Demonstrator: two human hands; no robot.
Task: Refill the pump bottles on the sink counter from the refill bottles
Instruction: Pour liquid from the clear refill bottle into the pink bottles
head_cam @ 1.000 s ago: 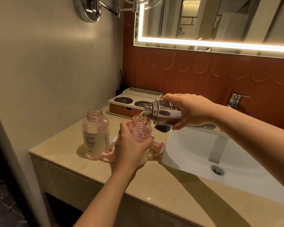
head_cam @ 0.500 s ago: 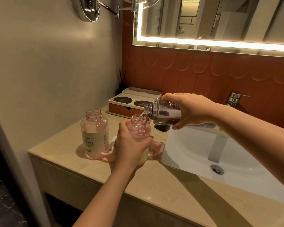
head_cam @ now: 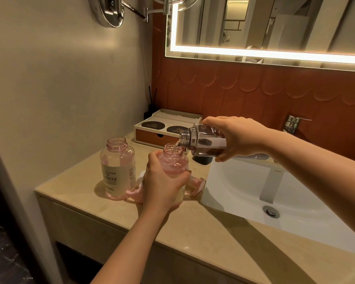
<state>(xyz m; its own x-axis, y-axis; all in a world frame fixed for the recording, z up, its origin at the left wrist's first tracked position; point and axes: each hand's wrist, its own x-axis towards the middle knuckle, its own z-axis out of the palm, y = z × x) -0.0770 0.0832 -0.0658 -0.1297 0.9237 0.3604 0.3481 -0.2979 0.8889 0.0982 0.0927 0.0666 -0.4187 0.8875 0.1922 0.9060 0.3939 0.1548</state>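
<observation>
Bare beige tabletop point(head_cam: 193, 238) lies open nearer than my left hand point(head_cam: 162, 187), whose fingers wrap the uncapped pink pump bottle point(head_cam: 173, 160) standing near the sink's point(head_cam: 244, 181) edge. Left of them stands a second open pink bottle point(head_cam: 117, 169). Just beyond, my right-hand point(head_cam: 240, 138) fingers clamp the tilted clear refill bottle point(head_cam: 203, 141), a thin stream falling into the pink neck.

Beside the white rectangular ceramic sink basin point(head_cam: 234, 181), one in number, two pink clear plastic pump bottles stand with open necks: one point(head_cam: 117, 171) farthest left of the basin, one point(head_cam: 173, 160) nearer it. One smoky clear plastic refill bottle point(head_cam: 205, 141) hangs tilted above the nearer. Two pink pump heads point(head_cam: 197, 186) lie just left of the basin. Two bare hands show.
</observation>
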